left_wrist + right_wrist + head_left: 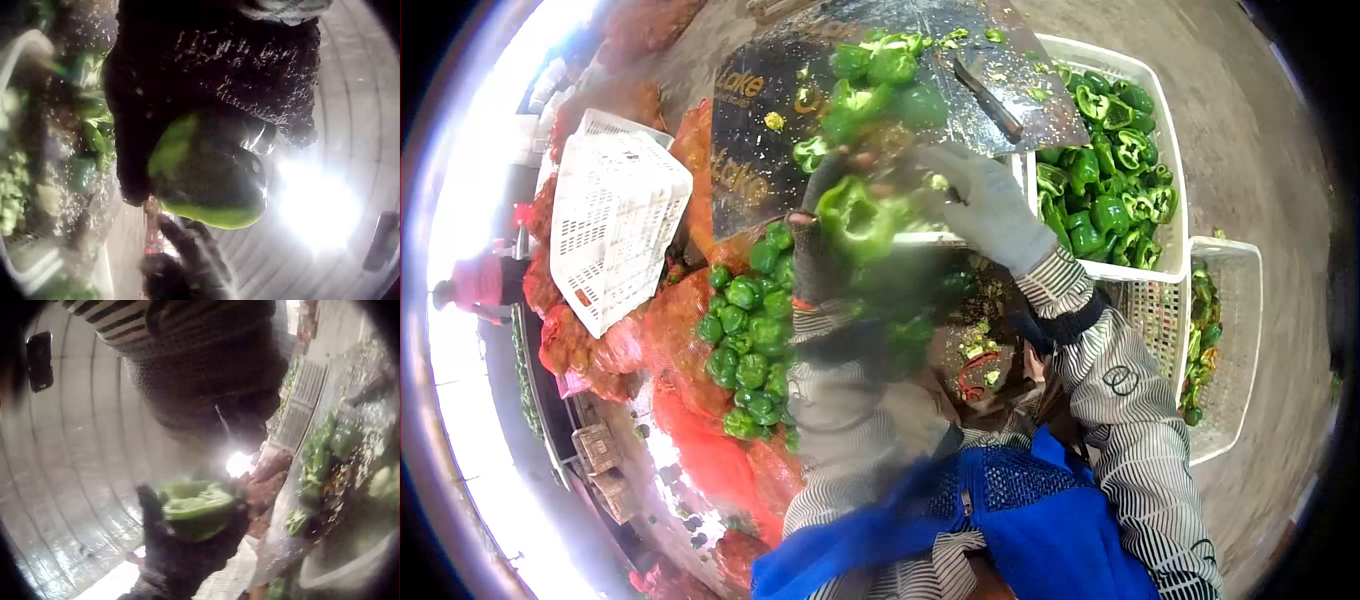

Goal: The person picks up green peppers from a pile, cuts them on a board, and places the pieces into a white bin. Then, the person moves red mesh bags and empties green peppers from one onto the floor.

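In the head view my gloved left hand [815, 240] holds a cut green bell pepper [855, 220], its hollow side facing up. The left wrist view shows the dark glove wrapped round this pepper [209, 178]. My gloved right hand [990, 205] is just right of the pepper, its fingers stretched toward it and blurred. A small pale bit [938, 182] shows by those fingers. In the left wrist view the right fingers [194, 247] are spread, apart from the pepper. Beyond both hands, cut peppers [890, 65] lie on a seed-strewn dark board [750, 110].
A knife [988, 100] lies on the board. To the right stand a white crate [1183, 215] of cut peppers and another crate [1250, 340] with scraps. Whole peppers [745, 330] fill a red mesh bag [700, 440] at left, near an overturned white crate [615, 210].
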The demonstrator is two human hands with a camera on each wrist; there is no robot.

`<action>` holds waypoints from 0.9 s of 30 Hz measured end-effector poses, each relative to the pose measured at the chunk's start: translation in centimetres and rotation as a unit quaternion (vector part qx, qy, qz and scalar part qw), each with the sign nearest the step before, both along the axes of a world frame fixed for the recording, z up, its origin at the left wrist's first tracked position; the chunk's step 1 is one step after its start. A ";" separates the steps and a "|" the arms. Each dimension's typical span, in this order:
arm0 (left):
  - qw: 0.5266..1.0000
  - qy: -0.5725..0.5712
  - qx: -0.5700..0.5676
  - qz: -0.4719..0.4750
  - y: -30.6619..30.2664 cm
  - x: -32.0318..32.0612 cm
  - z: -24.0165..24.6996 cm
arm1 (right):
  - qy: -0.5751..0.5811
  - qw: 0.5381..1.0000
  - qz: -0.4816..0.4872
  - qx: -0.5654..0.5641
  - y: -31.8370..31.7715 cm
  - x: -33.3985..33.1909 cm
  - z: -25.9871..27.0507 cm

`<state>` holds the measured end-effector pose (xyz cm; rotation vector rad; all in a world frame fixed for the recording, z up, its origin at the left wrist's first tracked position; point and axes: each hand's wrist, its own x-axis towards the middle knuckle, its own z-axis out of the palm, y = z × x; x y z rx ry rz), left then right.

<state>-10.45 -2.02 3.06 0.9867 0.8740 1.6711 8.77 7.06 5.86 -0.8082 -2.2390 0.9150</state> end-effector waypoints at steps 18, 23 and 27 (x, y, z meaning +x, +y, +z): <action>0.898 0.437 -0.005 0.051 2.1 7.1 0.9 | 0.219 0.821 0.065 -0.523 0.8 1.6 -3.6; 0.920 0.372 -0.022 0.121 1.6 9.1 2.2 | 0.124 0.904 0.015 -0.410 -0.3 2.2 -2.7; 0.964 0.202 -0.008 0.172 3.1 4.2 -0.9 | 0.117 0.938 0.046 -0.322 0.9 2.6 -0.7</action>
